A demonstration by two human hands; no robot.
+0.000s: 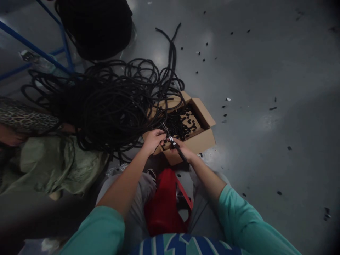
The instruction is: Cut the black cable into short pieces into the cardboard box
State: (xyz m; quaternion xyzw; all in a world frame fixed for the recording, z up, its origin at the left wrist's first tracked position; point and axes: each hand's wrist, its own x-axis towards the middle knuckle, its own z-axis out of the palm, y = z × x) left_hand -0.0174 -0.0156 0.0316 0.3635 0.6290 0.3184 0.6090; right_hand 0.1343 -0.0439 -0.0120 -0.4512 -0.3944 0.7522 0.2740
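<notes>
My right hand is closed around a pair of scissors with a dark handle; their bright blades point up and left across the near edge of an open cardboard box. Just left of the blades, my left hand is pinched shut, its fingertips close to the scissors. What lies between those fingers is too small and dark to make out. Many short black cut pieces lie inside the box. A big tangle of black cord spreads left of the box, some strands hanging over its edge.
A large black coil stands behind the tangle, near a blue metal frame. Another person's patterned sleeve or leg and green cloth are at left. A red object sits between my legs. Black scraps dot the grey floor.
</notes>
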